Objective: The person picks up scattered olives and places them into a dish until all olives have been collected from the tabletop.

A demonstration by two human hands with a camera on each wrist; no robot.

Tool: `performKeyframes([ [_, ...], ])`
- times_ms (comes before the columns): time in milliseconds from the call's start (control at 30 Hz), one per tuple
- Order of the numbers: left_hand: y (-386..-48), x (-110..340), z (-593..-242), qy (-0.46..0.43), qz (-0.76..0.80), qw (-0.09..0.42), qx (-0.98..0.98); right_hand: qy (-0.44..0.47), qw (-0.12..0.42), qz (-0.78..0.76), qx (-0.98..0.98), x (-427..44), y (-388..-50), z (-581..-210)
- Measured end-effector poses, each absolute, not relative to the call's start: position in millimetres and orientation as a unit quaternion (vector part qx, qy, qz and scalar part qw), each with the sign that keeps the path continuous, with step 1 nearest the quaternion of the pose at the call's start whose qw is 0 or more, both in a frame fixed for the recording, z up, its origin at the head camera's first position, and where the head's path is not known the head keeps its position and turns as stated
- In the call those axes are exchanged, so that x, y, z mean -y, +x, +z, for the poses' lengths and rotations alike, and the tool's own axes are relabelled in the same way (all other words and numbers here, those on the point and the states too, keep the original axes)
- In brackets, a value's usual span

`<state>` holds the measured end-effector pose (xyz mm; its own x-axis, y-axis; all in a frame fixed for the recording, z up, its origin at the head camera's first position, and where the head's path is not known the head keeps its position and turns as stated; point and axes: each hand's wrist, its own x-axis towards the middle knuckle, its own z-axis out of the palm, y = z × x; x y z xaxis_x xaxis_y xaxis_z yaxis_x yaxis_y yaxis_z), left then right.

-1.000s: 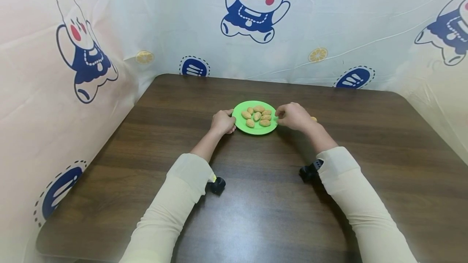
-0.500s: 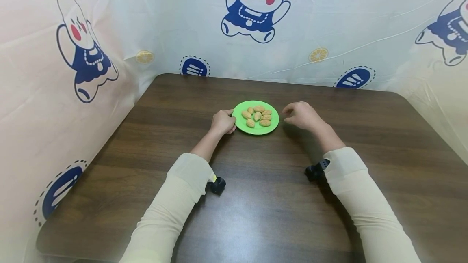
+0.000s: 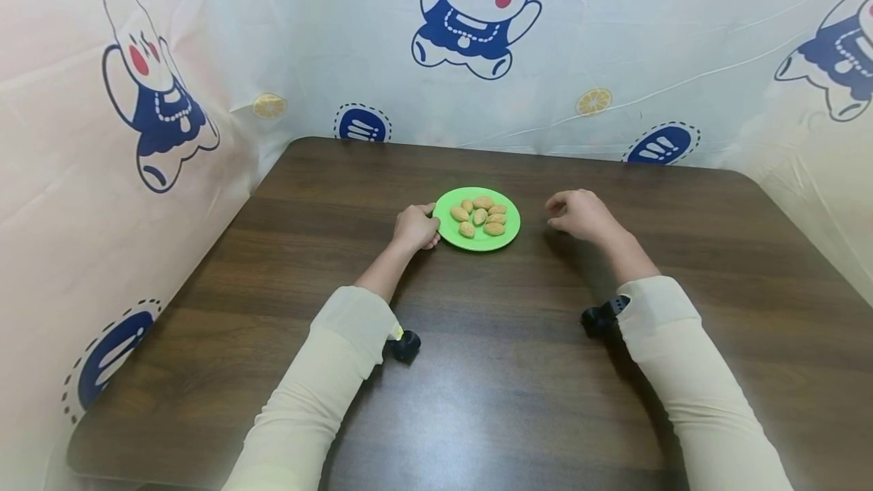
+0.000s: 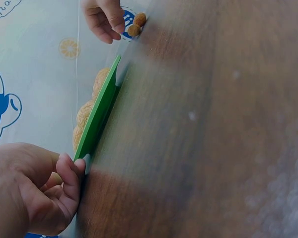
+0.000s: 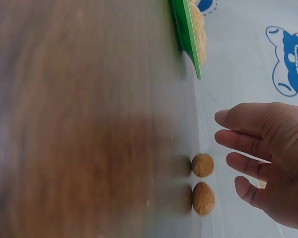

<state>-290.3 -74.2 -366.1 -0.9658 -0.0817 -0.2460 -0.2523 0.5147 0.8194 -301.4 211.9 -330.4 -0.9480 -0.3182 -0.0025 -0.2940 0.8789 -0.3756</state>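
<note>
A green plate [image 3: 477, 245] holding several tan, almond-shaped nuts in rough shells [image 3: 480, 217] sits on the table. My left hand [image 3: 414, 228] pinches the left rim between thumb and fingers, as the left wrist view also shows. Right of the plate and apart from it, my right hand [image 3: 581, 216] hovers low over the table with loosely bent fingers and nothing in them. Near its fingers, two brown nuts, one nut [image 5: 202, 165] beside another nut [image 5: 204, 199], lie on the tabletop in the right wrist view; in the head view that hand hides them.
The brown wooden table [image 3: 436, 400] reaches back to a wall sheet [image 3: 327, 36] printed with cartoon bears. A black wrist camera [image 3: 405, 347] hangs by the left sleeve, another black camera [image 3: 600, 318] by the right one.
My right hand has drawn away from the plate's right rim and moved rightward. The left hand, plate and nuts on it stay where they were.
</note>
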Motion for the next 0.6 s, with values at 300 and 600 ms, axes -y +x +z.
performKeyframes([
  [300,-290.3,74.4,-367.2,-0.100,0.488,0.086,-0.863,-0.136,0.041,-0.191,-0.971,-225.2,-300.5,-333.5],
  [600,-290.5,74.5,-367.5,-0.097,0.486,0.087,-0.864,-0.124,0.038,-0.194,-0.972,-237.0,-301.7,-335.4],
])
